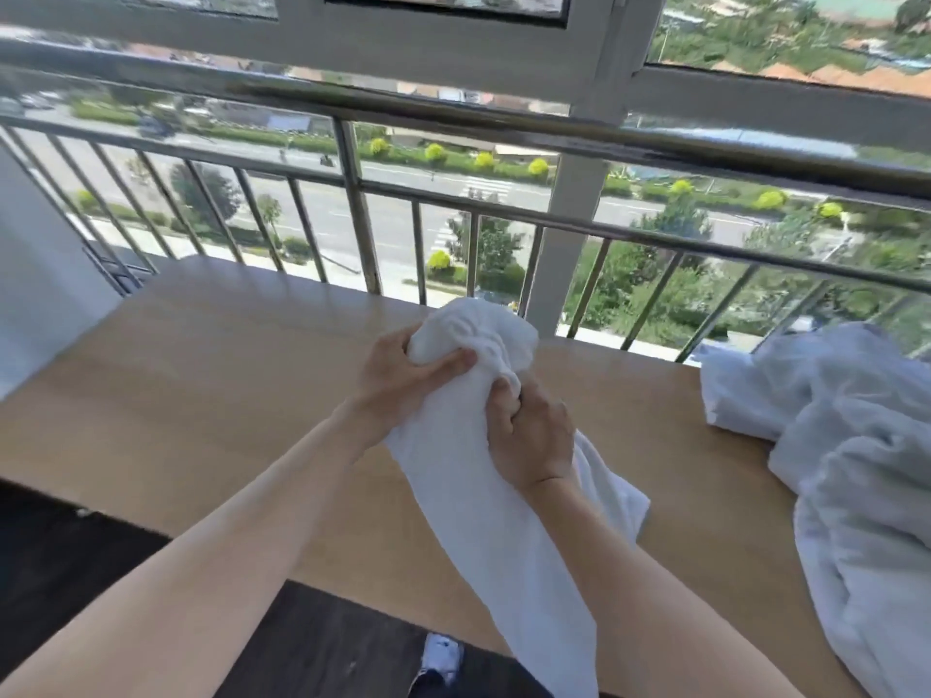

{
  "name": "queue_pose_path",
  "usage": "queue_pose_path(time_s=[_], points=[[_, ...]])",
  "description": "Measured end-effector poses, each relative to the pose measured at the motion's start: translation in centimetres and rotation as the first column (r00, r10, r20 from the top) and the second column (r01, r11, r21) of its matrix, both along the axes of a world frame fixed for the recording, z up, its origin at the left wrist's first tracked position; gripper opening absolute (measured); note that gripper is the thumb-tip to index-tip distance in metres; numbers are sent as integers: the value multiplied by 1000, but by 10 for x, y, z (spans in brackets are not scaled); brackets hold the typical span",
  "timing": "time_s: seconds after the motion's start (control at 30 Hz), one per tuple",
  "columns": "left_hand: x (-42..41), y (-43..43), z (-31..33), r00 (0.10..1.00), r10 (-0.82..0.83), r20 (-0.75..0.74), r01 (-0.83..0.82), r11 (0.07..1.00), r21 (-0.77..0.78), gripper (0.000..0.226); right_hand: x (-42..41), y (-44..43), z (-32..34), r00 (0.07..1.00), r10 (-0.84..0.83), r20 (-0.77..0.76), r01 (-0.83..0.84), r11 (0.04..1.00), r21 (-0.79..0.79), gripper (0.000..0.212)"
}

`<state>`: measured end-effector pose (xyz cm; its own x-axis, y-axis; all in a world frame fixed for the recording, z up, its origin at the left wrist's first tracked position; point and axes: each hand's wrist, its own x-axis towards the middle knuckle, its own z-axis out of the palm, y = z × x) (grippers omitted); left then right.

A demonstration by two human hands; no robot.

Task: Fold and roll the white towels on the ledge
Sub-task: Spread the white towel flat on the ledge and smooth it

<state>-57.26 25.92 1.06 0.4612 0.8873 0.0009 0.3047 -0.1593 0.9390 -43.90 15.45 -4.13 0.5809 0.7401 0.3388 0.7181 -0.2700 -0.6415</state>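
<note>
White towel (468, 476): located in the air over the ledge (201, 395), near the middle of my view, held between both hands.

Hidden or cut off:
- The upper end is bunched into a knob. The rest hangs toward me as a loose strip and is cut off by the lower frame edge, so I cannot see its far end.
- A flap shows behind the right wrist. I cannot tell whether it rests on the ledge.
- A heap of white cloth (846, 445) lies on the right end of the ledge. It is cut off at the right frame edge and droops past the near edge of the ledge.

Count: one towel in hand, one heap, two hands. I cannot make out how many towels are in the heap.

Hands:
- The left hand (403, 375) grips the bunched top. The thumb lies across the front, and the fingers wrap round the back, partly hidden.
- The right hand (529, 435) sits just below it, back toward the camera. Its fingers are curled tightly into the cloth, with the tips buried in the folds.

Surroundings: a metal railing (352, 193) stands behind the ledge. One shoe (443, 654) shows on the dark floor (101, 546) below.
</note>
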Motion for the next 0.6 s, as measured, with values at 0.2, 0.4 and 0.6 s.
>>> queue_pose_path(time_s=[0.2,0.4,0.6], points=[[-53,77,-42,967,45,-251,-51,999,-17,28,-35,85,-48,981,166,97,-155,982,-110,63],[-116,124,-81,901,110,-420,-188,971,-149,63,-77,145,-91,946,282,159,-264,956,-124,44],[-163,146,-114,830,-31,-557,-209,909,-361,57,-109,165,-126,917,370,147,-335,917,-215,43]])
